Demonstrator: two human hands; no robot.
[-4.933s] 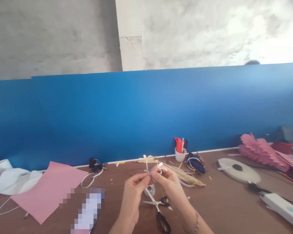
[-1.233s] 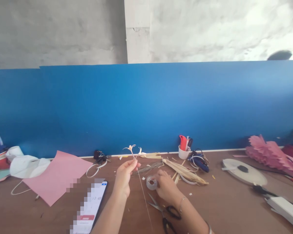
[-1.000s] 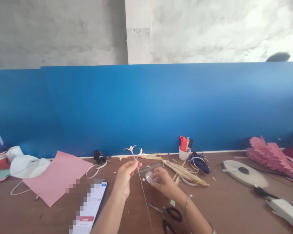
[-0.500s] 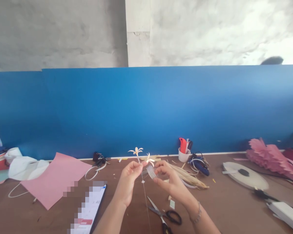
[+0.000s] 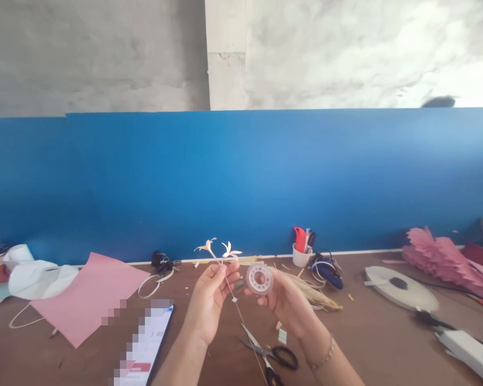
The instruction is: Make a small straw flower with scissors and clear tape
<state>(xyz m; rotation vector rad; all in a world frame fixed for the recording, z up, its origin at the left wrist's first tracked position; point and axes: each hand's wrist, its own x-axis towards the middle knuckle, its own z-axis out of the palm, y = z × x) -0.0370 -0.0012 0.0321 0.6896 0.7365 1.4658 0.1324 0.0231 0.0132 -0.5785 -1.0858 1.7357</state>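
Above the table [image 5: 346, 346], the left hand [image 5: 209, 294] pinches two flowers [image 5: 229, 252] by the stem [image 5: 238, 311]; they look light and fragile, best held there. Just beside them, the right hand [image 5: 288, 305] grips the tape [image 5: 250, 280], likely stiff and slick, best taken by its edge.

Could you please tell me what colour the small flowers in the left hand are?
The small flowers are pale cream, best seen in the head view.
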